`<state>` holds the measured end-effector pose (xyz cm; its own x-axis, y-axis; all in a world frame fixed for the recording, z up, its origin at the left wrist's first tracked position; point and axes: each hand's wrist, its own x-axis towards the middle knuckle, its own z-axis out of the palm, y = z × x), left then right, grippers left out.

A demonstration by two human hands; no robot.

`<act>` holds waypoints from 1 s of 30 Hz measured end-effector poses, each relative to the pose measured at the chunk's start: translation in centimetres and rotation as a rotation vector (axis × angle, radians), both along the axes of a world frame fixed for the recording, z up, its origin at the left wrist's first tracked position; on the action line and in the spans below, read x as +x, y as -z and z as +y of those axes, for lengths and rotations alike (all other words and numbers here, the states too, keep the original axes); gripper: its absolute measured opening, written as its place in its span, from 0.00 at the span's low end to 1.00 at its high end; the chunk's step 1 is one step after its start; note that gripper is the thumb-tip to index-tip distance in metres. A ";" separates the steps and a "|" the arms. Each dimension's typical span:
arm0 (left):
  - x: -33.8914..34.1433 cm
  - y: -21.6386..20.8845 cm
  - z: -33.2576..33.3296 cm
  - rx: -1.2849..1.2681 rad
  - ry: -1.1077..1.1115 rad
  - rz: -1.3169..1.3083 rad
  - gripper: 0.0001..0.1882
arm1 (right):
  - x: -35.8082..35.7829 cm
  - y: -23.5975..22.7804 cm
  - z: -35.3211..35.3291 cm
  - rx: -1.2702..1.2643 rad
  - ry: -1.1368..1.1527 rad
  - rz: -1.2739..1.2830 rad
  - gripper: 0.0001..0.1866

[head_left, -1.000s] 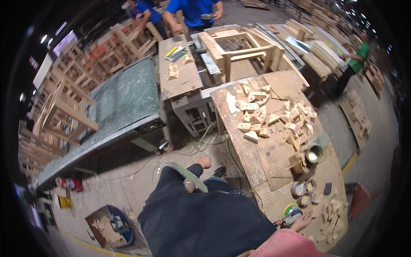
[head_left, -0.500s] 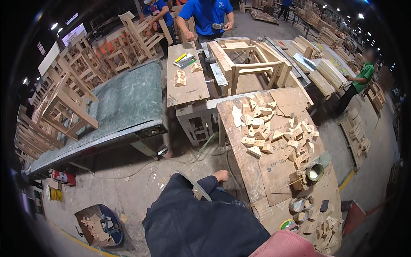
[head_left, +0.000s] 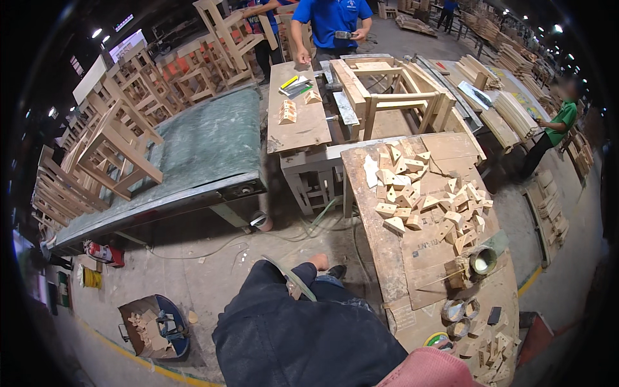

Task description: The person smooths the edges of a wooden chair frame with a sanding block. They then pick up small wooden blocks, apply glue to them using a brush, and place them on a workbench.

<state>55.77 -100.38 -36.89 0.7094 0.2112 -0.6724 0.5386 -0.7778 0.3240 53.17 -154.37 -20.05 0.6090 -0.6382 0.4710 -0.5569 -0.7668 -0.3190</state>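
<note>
My left hand [head_left: 319, 261] hangs low in front of my dark-clothed body, beside my shoe [head_left: 336, 271]. It is small in the picture, and its fingers cannot be made out. The nearest work surface is a cardboard-topped bench [head_left: 403, 287] to its right. Drilled triangular wooden blocks [head_left: 429, 200] lie heaped there, with a pot of pale paste [head_left: 482, 260] nearer me. At the lower right, pink cloth [head_left: 429, 369] covers part of the bench next to a round yellow-green thing [head_left: 437, 340]. I cannot make out my right hand.
A wooden frame [head_left: 403, 100] lies on the workbench ahead, where a person in blue [head_left: 335, 26] holds a tool. Chair frames stand on the green-topped table [head_left: 219, 142] at left. A hose [head_left: 316, 222] crosses the floor; a scrap bin [head_left: 174, 322] stands lower left.
The benches and blocks have shifted right in view as my head turns slightly left. My left hand has moved a little left, and a shoe now shows beside it.
</note>
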 end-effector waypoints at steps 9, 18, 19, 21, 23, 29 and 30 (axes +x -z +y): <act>0.7 -0.1 -1.9 -0.049 -0.039 -0.111 0.16 | -0.2 0.2 -0.5 0.013 -0.008 0.031 0.21; -0.1 0.8 -1.0 -0.062 -0.085 -0.073 0.18 | -0.1 2.0 -1.7 0.001 -0.066 -0.044 0.20; -0.5 0.9 -0.9 -0.057 -0.086 -0.088 0.18 | -0.1 1.9 -1.5 -0.011 -0.064 -0.032 0.20; -0.8 0.8 -0.8 -0.051 -0.089 -0.084 0.18 | -0.4 1.2 -1.3 -0.053 -0.037 0.018 0.21; -0.4 0.5 -0.8 -0.046 -0.093 -0.045 0.18 | -0.4 1.0 -1.2 -0.068 -0.012 0.036 0.21; -1.5 1.7 -0.2 -0.068 -0.112 -0.112 0.17 | 0.0 1.4 -1.1 -0.051 -0.024 0.034 0.22; -1.2 1.6 -0.7 -0.068 -0.085 -0.114 0.17 | -0.2 0.5 -0.8 -0.062 -0.005 0.061 0.21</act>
<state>54.59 -101.03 -38.49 0.7634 0.2304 -0.6034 0.5582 -0.7055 0.4367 52.96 -155.18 -20.60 0.6407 -0.6060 0.4714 -0.5700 -0.7868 -0.2366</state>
